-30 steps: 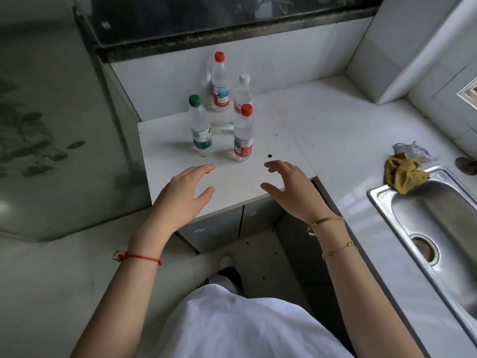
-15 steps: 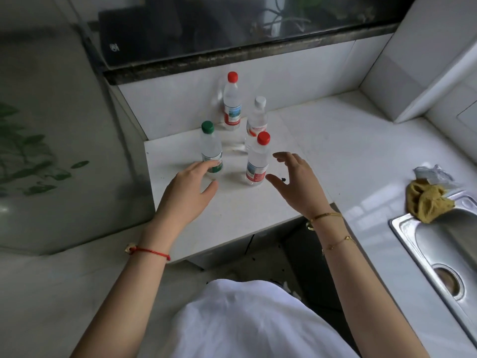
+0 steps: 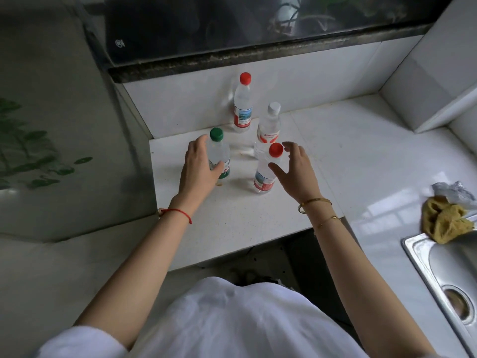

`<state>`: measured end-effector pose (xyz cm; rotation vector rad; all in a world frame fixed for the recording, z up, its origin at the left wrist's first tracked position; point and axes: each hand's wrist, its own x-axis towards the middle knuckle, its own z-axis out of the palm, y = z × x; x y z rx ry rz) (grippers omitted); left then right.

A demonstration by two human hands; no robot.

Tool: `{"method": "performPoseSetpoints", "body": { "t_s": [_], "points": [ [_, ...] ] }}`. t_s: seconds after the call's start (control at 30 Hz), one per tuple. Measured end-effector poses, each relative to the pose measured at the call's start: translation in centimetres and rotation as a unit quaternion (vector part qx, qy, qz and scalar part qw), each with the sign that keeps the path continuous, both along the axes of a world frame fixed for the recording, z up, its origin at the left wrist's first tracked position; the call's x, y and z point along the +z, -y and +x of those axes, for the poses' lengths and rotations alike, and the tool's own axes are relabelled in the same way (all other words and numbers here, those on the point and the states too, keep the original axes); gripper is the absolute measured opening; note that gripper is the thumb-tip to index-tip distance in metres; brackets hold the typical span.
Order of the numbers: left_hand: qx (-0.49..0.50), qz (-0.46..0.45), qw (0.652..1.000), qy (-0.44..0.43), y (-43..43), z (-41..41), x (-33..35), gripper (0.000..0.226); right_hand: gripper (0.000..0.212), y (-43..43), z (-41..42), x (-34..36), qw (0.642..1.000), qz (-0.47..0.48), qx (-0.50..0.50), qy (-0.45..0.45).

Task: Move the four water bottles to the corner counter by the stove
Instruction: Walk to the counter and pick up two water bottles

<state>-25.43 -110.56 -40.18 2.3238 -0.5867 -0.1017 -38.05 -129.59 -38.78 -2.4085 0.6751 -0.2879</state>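
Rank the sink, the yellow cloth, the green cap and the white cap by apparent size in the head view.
1. Sink, largest though cut off by the frame edge.
2. Yellow cloth.
3. Green cap and white cap: these look alike; the green one is nearer the camera, so no ranking.

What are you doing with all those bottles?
A person is reaching for two of four water bottles standing on the white counter. The left hand wraps around the green-capped bottle. The right hand is open beside the near red-capped bottle, not gripping it yet. The white-capped bottle and the far red-capped bottle stand untouched behind.
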Motion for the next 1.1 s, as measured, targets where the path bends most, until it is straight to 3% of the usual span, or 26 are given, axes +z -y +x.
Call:
{"method": "performPoseSetpoints", "body": {
  "t_s": [0.13,0.43,0.87,1.1],
  "points": [
    [0.022,-0.011,0.999,-0.031,1.8,1.2,-0.8,0.071,0.049,0.4,1.0,-0.9,1.000,0.014,0.003,-0.012],
    [0.063,-0.053,0.997,-0.012,3.1,3.0,-1.5,0.033,0.038,0.8,2.2,-1.3,1.000,0.030,0.000,0.008],
    [0.013,-0.146,0.988,-0.044,1.2,1.2,-1.8,0.033,0.035,0.6,1.6,-1.2,0.998,0.052,0.004,0.046],
    [0.042,-0.172,0.983,-0.040,-0.4,-2.2,-0.8,0.031,0.039,-0.1,0.9,0.1,0.995,0.059,0.048,0.068]
  ]
}}
